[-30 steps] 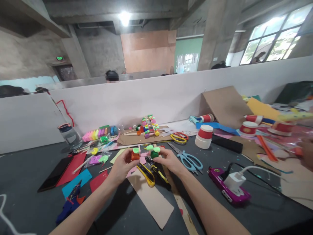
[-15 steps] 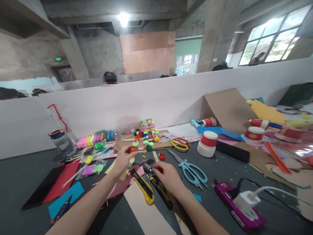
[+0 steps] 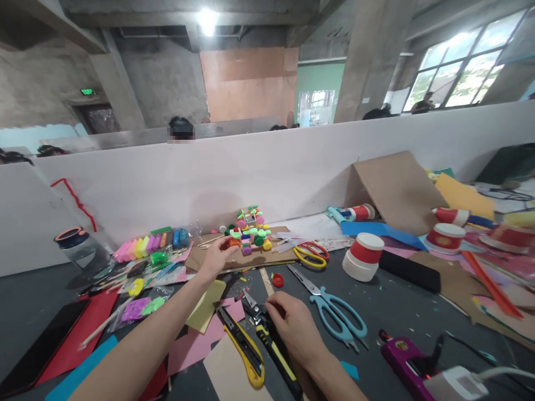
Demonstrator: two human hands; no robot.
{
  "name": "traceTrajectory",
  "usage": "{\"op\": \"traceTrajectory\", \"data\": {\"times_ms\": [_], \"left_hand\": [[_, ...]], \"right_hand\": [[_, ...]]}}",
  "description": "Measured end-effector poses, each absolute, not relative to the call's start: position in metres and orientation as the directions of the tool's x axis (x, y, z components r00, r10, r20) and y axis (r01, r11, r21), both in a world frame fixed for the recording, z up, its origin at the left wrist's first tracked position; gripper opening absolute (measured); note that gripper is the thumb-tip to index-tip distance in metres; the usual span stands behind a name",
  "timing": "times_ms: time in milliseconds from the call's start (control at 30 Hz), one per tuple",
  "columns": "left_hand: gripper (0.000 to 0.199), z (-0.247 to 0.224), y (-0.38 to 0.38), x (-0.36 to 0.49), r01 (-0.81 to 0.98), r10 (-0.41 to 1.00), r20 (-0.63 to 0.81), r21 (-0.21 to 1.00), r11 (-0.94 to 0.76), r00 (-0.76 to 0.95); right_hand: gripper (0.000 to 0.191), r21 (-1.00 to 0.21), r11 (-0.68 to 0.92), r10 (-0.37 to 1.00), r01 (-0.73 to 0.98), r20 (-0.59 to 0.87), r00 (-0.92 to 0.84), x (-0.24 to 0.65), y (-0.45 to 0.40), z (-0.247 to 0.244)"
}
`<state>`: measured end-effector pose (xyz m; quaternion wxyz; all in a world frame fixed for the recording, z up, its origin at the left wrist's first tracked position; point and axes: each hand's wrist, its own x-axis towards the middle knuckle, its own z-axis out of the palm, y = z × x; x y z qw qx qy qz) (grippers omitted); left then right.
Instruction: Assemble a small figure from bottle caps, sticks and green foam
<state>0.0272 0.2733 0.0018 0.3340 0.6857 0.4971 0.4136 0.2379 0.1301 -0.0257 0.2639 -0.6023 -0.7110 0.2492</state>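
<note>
My left hand [image 3: 218,256] reaches forward with its fingers closed on a small colourful model [image 3: 246,240] with orange, green and pink parts. Behind it a taller colourful model [image 3: 251,216] stands on brown cardboard [image 3: 200,257]. My right hand [image 3: 292,323] hovers over the dark table, thumb and fingers pinched together; whatever is between them, if anything, is too small to tell. Close to its left are black and yellow pliers [image 3: 273,348] and a yellow utility knife [image 3: 243,348]. Blue-handled scissors [image 3: 336,312] lie to its right, and a red cap [image 3: 277,280] is just beyond it.
A purple power strip [image 3: 403,362] with plugs is at the right front. Stacked cups [image 3: 363,256] stand behind the scissors, near red and yellow scissors [image 3: 311,255]. Clay packs [image 3: 146,248], a bottle [image 3: 81,253] and a phone [image 3: 45,345] are left. A white partition [image 3: 292,172] runs behind.
My left hand has moved forward with the small model, which is now raised near the taller model. My right hand stays pinched beside the pliers. The camera view has shifted slightly.
</note>
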Motion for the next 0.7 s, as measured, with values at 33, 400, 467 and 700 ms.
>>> {"op": "traceTrajectory", "data": {"times_ms": [33, 400, 467, 700], "left_hand": [[0.036, -0.001, 0.274, 0.026, 0.413, 0.957, 0.228, 0.865, -0.284, 0.181], [0.035, -0.022, 0.284, 0.010, 0.531, 0.937, 0.189, 0.783, -0.324, 0.293], [0.035, -0.025, 0.288, 0.009, 0.543, 0.932, 0.192, 0.769, -0.337, 0.307], [0.034, -0.031, 0.296, 0.009, 0.576, 0.921, 0.206, 0.728, -0.371, 0.332]], "right_hand": [[0.030, -0.672, 0.152, 0.988, 0.724, 0.080, -0.134, 0.238, 0.130, -0.027], [0.023, -0.671, 0.165, 0.986, 0.723, 0.096, -0.135, 0.238, 0.129, -0.034], [0.022, -0.670, 0.173, 0.985, 0.722, 0.108, -0.135, 0.239, 0.129, -0.035], [0.023, -0.665, 0.228, 0.973, 0.712, 0.176, -0.147, 0.241, 0.130, -0.041]]}}
